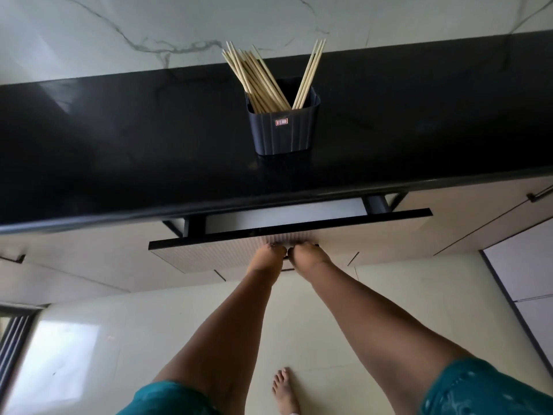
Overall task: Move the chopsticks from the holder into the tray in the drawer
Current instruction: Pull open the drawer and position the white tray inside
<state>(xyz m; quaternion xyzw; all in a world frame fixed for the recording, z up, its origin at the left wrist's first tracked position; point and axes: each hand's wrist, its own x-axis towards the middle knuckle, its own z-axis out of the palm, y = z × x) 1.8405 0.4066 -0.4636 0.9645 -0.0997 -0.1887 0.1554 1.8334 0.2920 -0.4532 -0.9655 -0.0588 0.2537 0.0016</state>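
Opening of the drawer, head view. My left hand [267,259] and right hand [308,256] sit side by side, nearly touching, at the middle of the drawer [209,253] front, just under its dark top edge. The fingertips are blurred and tucked against the ribbed panel; they appear to be curled on a handle or lip there, but I cannot tell this for certain, so the grip of either hand is left undecided. Neither hand holds a chopstick.

The drawer stands only partly open. A pale strip of its inside [284,215] shows between the front and the overhanging edge of the counter [119,139]; whether that strip is the tray or a liner I cannot tell.

The chopsticks [257,80] are all in the holder [281,130], which stands upright on the black counter directly above and behind the drawer. Most lean left in a bundle; a few [309,74] lean right, apart from the rest.

Step in hand, as I judge it: gaining access to the drawer, with no transfer yet begun. The next move calls for a straight, even pull toward me with both hands until the inside clears the counter edge. One hand can then rise to the holder and gather a bundle near its upper ends.
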